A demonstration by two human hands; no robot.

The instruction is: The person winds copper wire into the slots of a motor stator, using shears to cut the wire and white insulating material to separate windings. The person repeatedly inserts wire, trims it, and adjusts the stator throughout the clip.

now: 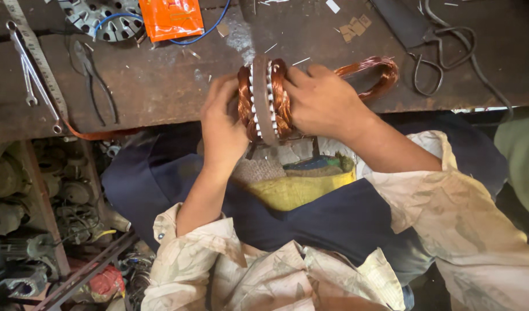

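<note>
Stator (pixel 263 101) upright at bench (pixel 161 86) edge, gripped between left hand (pixel 223 124) and right hand (pixel 322 101), both closed over copper windings. Probably heavy, rigid steel core; fragile wire, so better gripped by core.

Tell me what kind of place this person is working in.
Probably a motor repair workshop. Both hands grip a stator wound with copper wire at a worn metal bench, with pliers, spanners and scissors lying around.
</note>
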